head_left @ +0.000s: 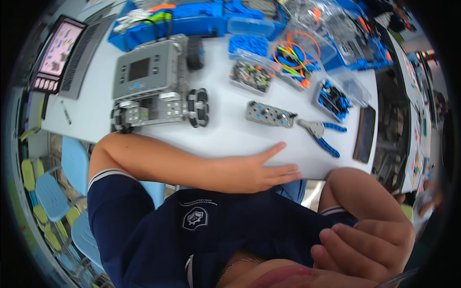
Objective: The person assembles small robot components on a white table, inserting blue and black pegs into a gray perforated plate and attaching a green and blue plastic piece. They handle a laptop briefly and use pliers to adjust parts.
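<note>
My left hand (pixel 257 174) rests at the near edge of the white table (pixel 230 144), with its forearm lying across in front of my body. Its fingers are spread and hold nothing. Nearest to it are a grey perforated beam block (pixel 270 114) with black and blue pins, and grey pliers (pixel 317 128) with blue handles, spread apart. At the lower right, my right hand (pixel 367 245) is raised close to the camera, its fingers curled together and no object showing in them. A grey wheeled robot (pixel 175 81) with a control box on top stands to the left.
Along the back are blue storage trays (pixel 192 24) of parts. Small clear boxes hold grey connectors (pixel 252 77), blue pieces (pixel 247 45) and black pins (pixel 333 100). A dark phone-like slab (pixel 364 134) lies at the right edge. A laptop (pixel 79 53) and pen (pixel 66 112) are left; blue chairs (pixel 53 194) stand below.
</note>
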The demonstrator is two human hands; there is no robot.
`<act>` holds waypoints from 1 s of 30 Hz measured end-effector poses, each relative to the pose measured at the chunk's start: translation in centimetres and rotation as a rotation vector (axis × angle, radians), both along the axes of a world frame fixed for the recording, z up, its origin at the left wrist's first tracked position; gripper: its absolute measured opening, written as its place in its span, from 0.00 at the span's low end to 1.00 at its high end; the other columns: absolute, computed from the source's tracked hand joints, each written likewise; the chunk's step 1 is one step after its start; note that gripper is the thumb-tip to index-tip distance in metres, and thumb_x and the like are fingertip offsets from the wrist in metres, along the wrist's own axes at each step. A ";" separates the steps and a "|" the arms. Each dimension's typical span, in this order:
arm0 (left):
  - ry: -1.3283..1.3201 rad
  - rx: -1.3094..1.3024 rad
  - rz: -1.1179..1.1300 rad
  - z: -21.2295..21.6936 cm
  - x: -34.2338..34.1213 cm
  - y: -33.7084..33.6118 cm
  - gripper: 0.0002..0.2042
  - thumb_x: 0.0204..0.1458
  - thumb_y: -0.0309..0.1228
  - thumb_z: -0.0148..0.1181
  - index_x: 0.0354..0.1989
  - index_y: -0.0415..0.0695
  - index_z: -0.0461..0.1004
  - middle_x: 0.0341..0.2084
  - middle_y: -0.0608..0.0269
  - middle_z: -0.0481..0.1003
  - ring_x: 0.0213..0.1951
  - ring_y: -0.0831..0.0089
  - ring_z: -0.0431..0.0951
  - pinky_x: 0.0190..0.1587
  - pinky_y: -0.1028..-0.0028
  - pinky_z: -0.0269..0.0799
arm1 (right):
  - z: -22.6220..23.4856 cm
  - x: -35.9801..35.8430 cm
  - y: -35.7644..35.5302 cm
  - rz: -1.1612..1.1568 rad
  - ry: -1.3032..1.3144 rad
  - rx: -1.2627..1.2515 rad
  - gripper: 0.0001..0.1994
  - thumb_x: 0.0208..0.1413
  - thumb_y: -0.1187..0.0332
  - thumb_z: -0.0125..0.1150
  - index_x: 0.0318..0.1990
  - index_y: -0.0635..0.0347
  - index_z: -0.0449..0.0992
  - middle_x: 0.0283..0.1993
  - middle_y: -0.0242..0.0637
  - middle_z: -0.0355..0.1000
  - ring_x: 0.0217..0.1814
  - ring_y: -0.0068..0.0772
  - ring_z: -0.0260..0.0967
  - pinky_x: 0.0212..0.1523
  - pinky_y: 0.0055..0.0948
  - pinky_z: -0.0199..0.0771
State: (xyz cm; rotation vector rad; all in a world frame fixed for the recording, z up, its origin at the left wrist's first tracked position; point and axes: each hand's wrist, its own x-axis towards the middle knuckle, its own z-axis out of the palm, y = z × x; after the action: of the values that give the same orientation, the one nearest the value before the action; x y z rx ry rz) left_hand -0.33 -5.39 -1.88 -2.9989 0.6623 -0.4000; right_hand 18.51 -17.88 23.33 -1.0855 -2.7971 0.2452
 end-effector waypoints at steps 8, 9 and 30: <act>-0.052 0.063 0.010 -0.8 -0.4 -0.1 0.14 0.62 0.40 0.51 0.46 0.52 0.83 0.75 0.56 0.54 0.75 0.61 0.53 0.72 0.32 0.46 | -0.7 -0.6 7.3 1.138 0.202 0.549 0.11 0.49 0.75 0.62 0.41 0.68 0.81 0.41 0.45 0.79 0.39 0.37 0.80 0.36 0.28 0.78; -0.065 0.082 0.012 -0.8 -0.4 -0.1 0.14 0.62 0.40 0.51 0.46 0.53 0.82 0.75 0.56 0.54 0.76 0.60 0.52 0.72 0.31 0.46 | -1.8 -1.0 6.3 0.886 0.489 0.529 0.08 0.45 0.73 0.60 0.31 0.71 0.80 0.30 0.48 0.78 0.31 0.39 0.80 0.28 0.28 0.75; -0.009 0.173 0.007 -0.3 -0.6 0.0 0.19 0.61 0.41 0.49 0.56 0.51 0.78 0.77 0.57 0.49 0.77 0.59 0.49 0.73 0.32 0.45 | -2.8 -0.6 -0.3 0.121 0.588 0.338 0.10 0.39 0.74 0.59 0.22 0.78 0.79 0.23 0.51 0.78 0.25 0.40 0.80 0.23 0.26 0.70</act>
State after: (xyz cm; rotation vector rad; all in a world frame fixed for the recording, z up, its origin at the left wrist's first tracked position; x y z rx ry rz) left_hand -0.90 -5.38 -2.22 -2.8336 0.6492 -0.3368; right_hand 17.86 -18.22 20.57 -0.6357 -2.2645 0.0776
